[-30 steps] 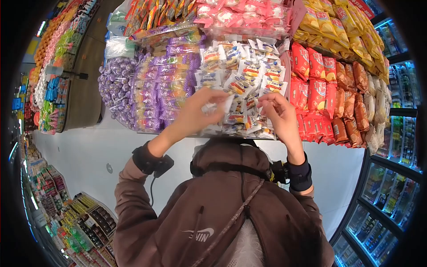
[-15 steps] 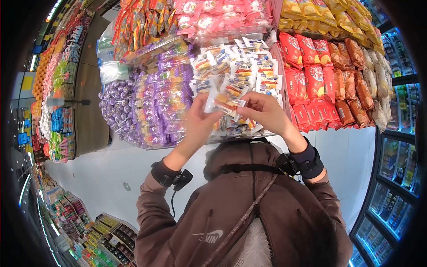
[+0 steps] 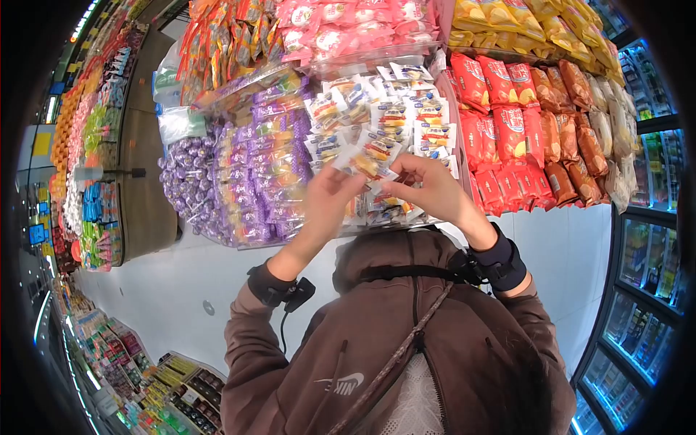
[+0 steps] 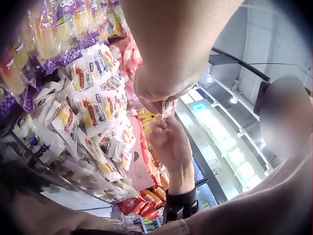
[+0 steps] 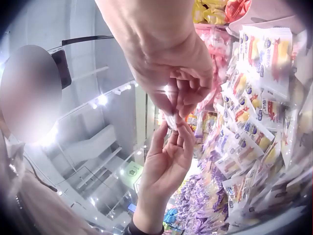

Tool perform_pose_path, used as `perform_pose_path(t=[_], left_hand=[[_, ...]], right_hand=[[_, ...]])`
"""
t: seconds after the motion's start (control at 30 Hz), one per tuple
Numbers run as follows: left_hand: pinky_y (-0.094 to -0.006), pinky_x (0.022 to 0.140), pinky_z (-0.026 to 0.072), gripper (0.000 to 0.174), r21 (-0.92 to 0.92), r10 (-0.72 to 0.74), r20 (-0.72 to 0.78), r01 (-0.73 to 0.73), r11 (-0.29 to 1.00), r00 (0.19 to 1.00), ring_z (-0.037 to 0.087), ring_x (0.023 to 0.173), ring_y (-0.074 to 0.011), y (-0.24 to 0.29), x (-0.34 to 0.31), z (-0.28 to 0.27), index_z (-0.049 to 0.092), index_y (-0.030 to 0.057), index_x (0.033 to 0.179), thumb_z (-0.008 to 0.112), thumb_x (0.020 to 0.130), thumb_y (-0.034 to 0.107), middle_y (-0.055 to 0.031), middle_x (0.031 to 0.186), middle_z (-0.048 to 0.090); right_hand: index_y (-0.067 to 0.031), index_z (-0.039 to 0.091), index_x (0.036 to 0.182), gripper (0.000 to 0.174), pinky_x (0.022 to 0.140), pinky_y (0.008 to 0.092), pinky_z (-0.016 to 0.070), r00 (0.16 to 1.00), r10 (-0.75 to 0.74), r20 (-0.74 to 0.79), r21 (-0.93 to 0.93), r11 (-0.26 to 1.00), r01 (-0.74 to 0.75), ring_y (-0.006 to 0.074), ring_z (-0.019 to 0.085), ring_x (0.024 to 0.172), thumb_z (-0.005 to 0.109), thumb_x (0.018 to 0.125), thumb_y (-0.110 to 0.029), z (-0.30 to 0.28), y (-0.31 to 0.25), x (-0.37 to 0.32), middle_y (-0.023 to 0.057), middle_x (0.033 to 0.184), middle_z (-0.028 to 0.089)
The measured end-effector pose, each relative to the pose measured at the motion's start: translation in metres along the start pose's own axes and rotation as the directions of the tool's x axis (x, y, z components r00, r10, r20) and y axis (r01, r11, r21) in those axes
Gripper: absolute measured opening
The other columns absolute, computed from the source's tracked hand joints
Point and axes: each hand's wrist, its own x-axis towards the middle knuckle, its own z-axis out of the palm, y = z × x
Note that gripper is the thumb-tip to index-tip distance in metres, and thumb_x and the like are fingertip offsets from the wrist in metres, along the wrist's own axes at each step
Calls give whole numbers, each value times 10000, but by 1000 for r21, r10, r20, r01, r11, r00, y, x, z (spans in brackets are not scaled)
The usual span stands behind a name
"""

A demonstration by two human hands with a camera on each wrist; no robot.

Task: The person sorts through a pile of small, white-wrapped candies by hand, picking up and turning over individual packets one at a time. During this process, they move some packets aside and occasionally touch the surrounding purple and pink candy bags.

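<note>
A small white snack packet (image 3: pixel 368 158) with red, yellow and blue print is held up between both hands, above a bin of packets like it. My left hand (image 3: pixel 330 201) pinches its left side between thumb and fingers. On the other side, the thumb and fingers of my right hand (image 3: pixel 433 190) pinch its lower right edge. From the left wrist, only a small piece of the packet (image 4: pixel 168 106) shows where the hands meet. The right wrist view catches it nearly edge-on, as a thin white sliver (image 5: pixel 170 120). Just below lie the loose white packets (image 3: pixel 431 119).
Purple-netted jelly packs (image 3: pixel 279 159) and purple-wrapped lollipops (image 3: pixel 190 177) fill the bins to the left. Red packets (image 3: pixel 511 134) lie to the right behind a pink divider (image 4: pixel 139 156). Pink packets (image 3: pixel 348 29) sit farther back. Lit glass-door coolers (image 3: pixel 641 254) line the right side.
The left hand brought a packet up from the bin, and the right hand came in to grip it too. Since half a second ago, the packet has turned and tilted between the fingers.
</note>
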Motion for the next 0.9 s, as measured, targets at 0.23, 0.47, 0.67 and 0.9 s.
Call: perform_pose_path(t=[0.23, 0.47, 0.67, 0.9], left_hand=[[-234, 711, 477, 181, 453, -37, 245, -80, 888, 969, 576, 806, -92, 13, 6, -15, 598, -5, 998, 611, 827, 53, -33, 927, 592], [-221, 754, 456, 166, 221, -24, 108, -1, 975, 994, 574, 817, -78, 22, 4, -7, 584, -4, 978, 617, 825, 53, -42, 910, 617], [-207, 761, 445, 159, 164, -65, 117, 45, 985, 991, 575, 834, -78, 17, 3, -15, 580, 0, 975, 615, 831, 57, -43, 899, 632], [-210, 740, 453, 145, 213, -50, 116, 24, 977, 992, 569, 822, -72, 15, 2, -15, 584, 15, 962, 619, 836, 79, -26, 898, 626]], right_hand=[[-2, 558, 947, 164, 563, 199, 415, 998, -51, -31, -55, 997, 49, 43, 498, 662, 629, 820, -77, 0, -8, 0, 7, 810, 567], [3, 555, 916, 104, 593, 199, 412, 997, 66, -35, 18, 998, -65, 29, 486, 661, 593, 831, -43, -8, 16, -2, -8, 781, 564], [-20, 489, 737, 184, 515, 222, 356, 997, 67, 23, 35, 997, -68, 36, 406, 584, 638, 796, -112, -4, 28, -4, -30, 606, 453], [2, 548, 898, 88, 612, 187, 414, 983, 168, 74, 20, 985, -170, 15, 483, 697, 591, 831, -35, -8, 19, -9, -23, 774, 548]])
